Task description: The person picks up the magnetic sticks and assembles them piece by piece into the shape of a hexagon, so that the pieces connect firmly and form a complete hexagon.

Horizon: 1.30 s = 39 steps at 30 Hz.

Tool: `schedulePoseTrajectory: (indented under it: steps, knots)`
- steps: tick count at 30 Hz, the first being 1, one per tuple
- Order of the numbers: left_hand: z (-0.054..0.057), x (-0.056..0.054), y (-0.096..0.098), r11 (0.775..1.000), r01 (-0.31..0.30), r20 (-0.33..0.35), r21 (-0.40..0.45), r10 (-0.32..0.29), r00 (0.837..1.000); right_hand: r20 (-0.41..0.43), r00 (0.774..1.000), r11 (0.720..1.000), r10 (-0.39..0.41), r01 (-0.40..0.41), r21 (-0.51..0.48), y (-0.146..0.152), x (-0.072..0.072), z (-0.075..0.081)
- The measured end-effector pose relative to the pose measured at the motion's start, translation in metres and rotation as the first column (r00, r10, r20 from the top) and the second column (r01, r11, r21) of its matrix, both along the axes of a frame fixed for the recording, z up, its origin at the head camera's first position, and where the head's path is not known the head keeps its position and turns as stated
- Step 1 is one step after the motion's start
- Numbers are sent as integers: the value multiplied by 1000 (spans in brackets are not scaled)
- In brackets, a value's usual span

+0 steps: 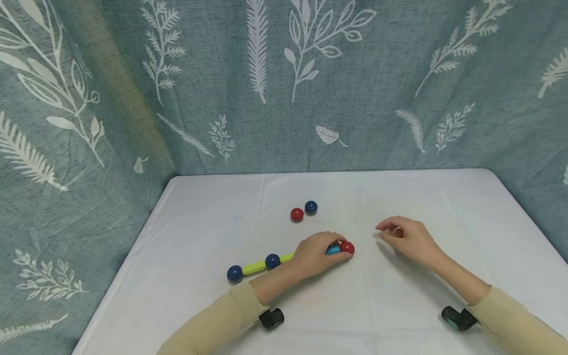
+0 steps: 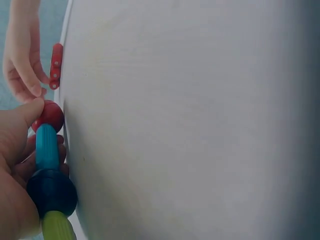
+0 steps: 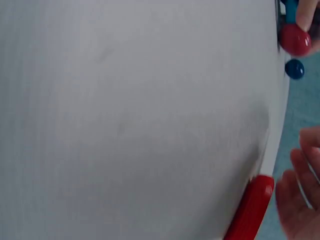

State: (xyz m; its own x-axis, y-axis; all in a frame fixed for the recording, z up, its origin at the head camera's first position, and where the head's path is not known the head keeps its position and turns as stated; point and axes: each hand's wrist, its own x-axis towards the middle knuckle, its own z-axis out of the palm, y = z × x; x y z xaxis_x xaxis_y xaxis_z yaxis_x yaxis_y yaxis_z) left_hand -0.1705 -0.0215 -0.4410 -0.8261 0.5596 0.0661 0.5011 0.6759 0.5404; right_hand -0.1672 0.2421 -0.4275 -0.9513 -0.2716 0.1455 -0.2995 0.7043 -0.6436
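Gripped in left hand [image 1: 316, 254] one chain [image 1: 254, 267] on table [image 1: 199, 212]: four balls [image 1: 272, 261], three rods [image 1: 334, 250]. Counted two loose balls [image 1: 297, 214] beyond. Saw one red rod [image 3: 252, 205] by right hand [image 1: 410, 239], well apart from left; couldn't tell if held.

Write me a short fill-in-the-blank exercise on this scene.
The left hand holds a ball-and-stick chain where a glossy red end ball meets a stick coloured ____.
In the head view, the chain's two leftmost glossy dark blue balls are joined by a stick coloured ____.
There, a loose glossy red ball lies to the ____ of a loose glossy dark blue ball.
Near the right hand, the wrist views show a rod coloured ____.
Missing words: light blue; lime green; left; red.
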Motion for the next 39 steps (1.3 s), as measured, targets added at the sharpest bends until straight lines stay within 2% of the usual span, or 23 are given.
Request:
schedulePoseTrajectory:
  steps: [2, 4, 11, 14, 18, 25, 32, 39]
  knots:
    - [0, 1, -4, 1000, 1, 9, 9, -1, 1000, -46, 998, 998, -44, 46, 37, 8, 0, 3]
    - [-1, 2, -7, 1000, 1, 15, 22, -1, 1000, -41, 996, 996, -76, 78, 52, 16, -1, 6]
    - [-3, 3, -18, 999, -8, 33, 36, 7, 999, 110, 987, 989, -116, 104, 102, 27, -8, 8]
    - [-3, 3, -21, 999, -5, 36, 36, 4, 999, 140, 984, 989, -114, 99, 108, 25, -14, 6]
    - [-2, 4, -24, 999, 0, 38, 50, -2, 999, 133, 988, 993, -72, 58, 104, 18, -19, 2]
    - [-2, 5, -28, 998, 6, 29, 60, -8, 1000, 83, 997, 996, 6, -14, 92, -5, -18, -1]
    - [-2, 4, -30, 998, 8, 38, 57, -10, 999, 90, 993, 994, 75, -82, 78, -24, -15, -6]
    - [-1, 4, -32, 999, 7, 55, 52, -10, 998, 107, 983, 988, 146, -151, 36, -43, -6, -8]
